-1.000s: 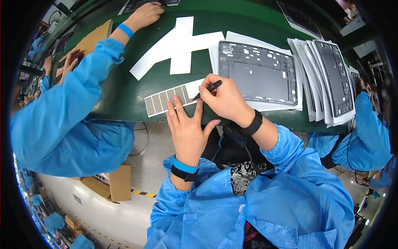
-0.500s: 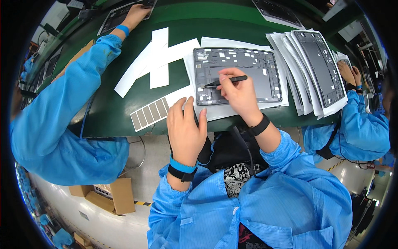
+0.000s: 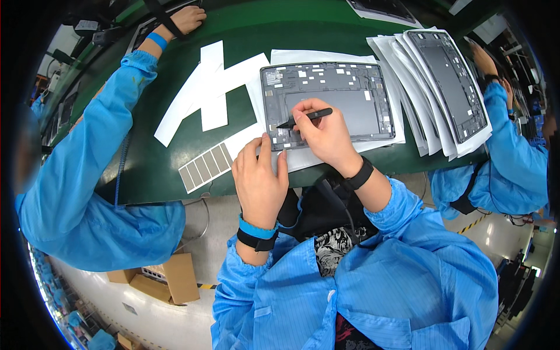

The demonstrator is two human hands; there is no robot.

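A dark tablet housing, dotted with small white patches, lies on white sheets before me. My right hand is closed around black pointed tweezers. Their tip is at the lower left area of the housing, by a small pale patch; whether it pinches anything is too small to tell. My left hand lies with its fingers stretched out beside the housing's lower left corner, holding nothing that shows. Its fingertips cover one end of a white strip that bears a row of grey rectangular pads.
Loose white strips lie crossed on the green table. To the right, a fanned stack of white sheets carries another tablet housing. Blue-sleeved co-workers reach in from both sides. An open cardboard box sits on the floor.
The view has shifted slightly. The tweezers' tip is a little lower on the housing, and my left hand stays beside the corner. The right co-worker's hands have moved apart.
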